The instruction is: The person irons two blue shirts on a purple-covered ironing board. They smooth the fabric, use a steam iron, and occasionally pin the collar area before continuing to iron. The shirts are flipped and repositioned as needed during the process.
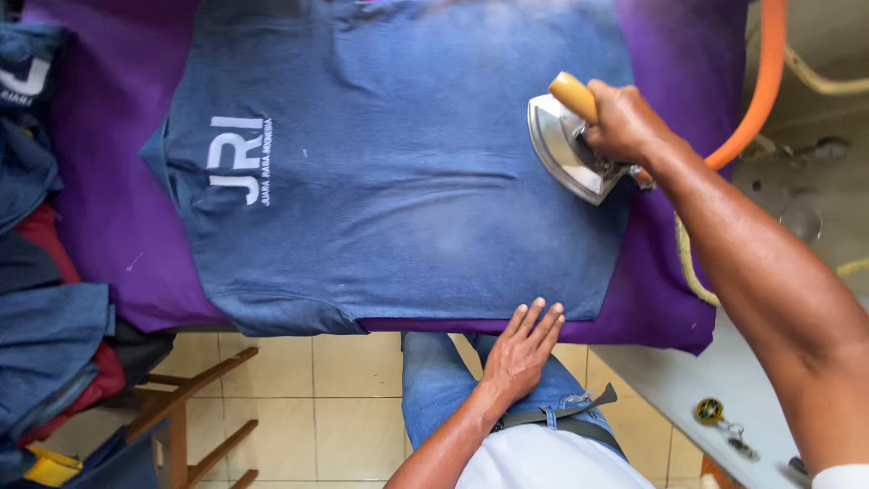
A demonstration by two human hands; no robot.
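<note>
- Your right hand [625,119] is wrapped tight around the wooden handle of the iron [570,145], fingers fully curled.
- Your left hand [523,349] lies flat and open, fingers together and stretched out, pressing the near hem of the shirt [389,163]; it grips nothing.
- That iron sits sole-down on the shirt's right part, near the edge, its point aimed away from your right hand.
- An orange hose [760,81] curves off from behind the iron toward the upper right.
- That blue shirt is spread flat on a purple cloth [109,208] covering the board, with pale lettering on its left part.
- Folded clothes [41,317], blue and red, are stacked at the left edge, just beside the board.
- Below the board you see a wooden stool [186,398] on the tiled floor [344,407].
- Keys [720,421] lie on a white ledge at lower right, well apart from both hands.
</note>
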